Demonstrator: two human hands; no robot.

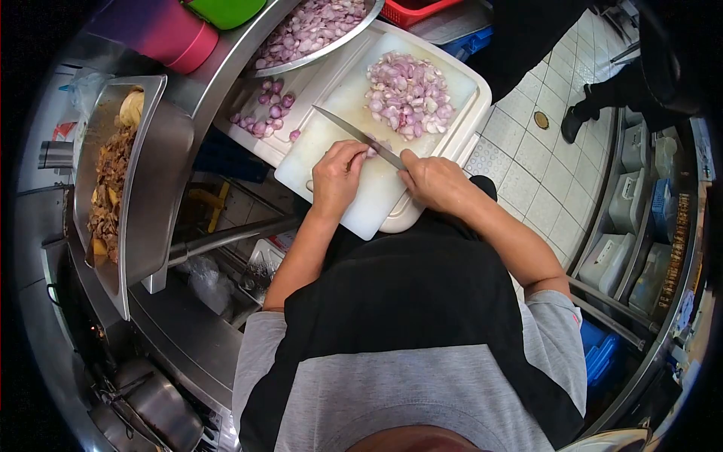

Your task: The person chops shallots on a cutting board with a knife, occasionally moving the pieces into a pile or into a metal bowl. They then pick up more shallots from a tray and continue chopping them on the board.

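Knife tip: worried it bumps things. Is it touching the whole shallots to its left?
Apart. The head view shows a clear white gap between the tip of the knife and the whole shallots; the right hand grips the handle.

This is a commercial kitchen. A stainless-steel counter (226,60) on the left carries a wide steel bowl (324,53) heaped with peeled shallots (309,26), and beside it sits a deep steel tray (154,196) of cooked food. A large white cutting board (361,203) holds a bulk pile of chopped shallots (409,94). White floor tiles (527,181) with a drain (541,120), and shelves of plastic tubs (606,260) — catering-scale storage.
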